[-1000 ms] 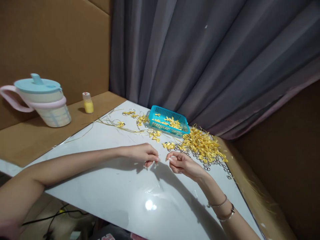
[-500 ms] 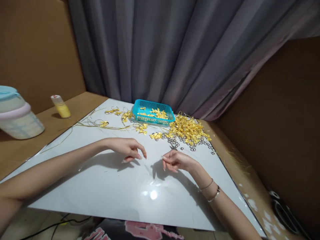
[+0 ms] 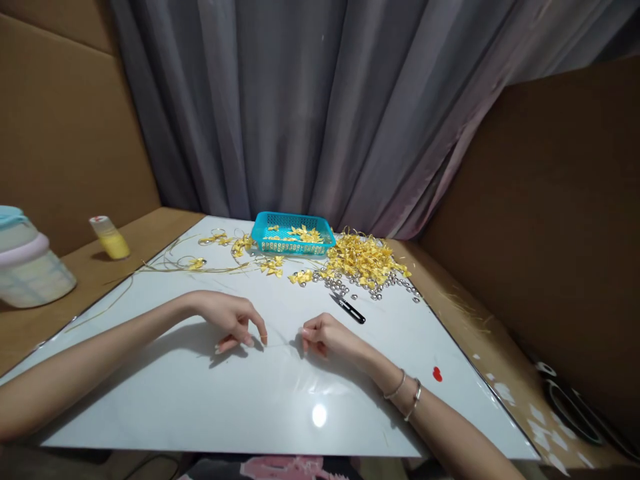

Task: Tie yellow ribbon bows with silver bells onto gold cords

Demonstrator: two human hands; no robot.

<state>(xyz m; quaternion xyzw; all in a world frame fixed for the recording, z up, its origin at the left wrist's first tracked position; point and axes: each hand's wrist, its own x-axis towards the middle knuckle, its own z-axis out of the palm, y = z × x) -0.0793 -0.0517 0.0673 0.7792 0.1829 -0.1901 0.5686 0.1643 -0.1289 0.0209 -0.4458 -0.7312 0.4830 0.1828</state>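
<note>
My left hand (image 3: pixel 231 322) rests on the white tabletop (image 3: pixel 200 393) with its fingers curled down and the tips pressed together. My right hand (image 3: pixel 321 335) lies a short way to its right, fingers folded in; two bracelets sit on that wrist. Whatever either hand holds is too fine to make out. Small black snips (image 3: pixel 349 308) lie just beyond my right hand. Further back are a pile of yellow ribbon bows (image 3: pixel 365 257), silver beads (image 3: pixel 345 285) and a teal basket (image 3: pixel 293 235) with a few bows in it.
Thin gold strands with bows (image 3: pixel 195 264) trail across the back left of the table. A pale jug (image 3: pixel 25 263) and a small yellow bottle (image 3: pixel 110 238) stand on the brown ledge at the left. A red speck (image 3: pixel 437 374) lies near the right edge. A grey curtain hangs behind.
The view has swung right and down, so the jug slid to the left edge. Both hands drew back toward me and lowered onto the table. The black snips have come into sight.
</note>
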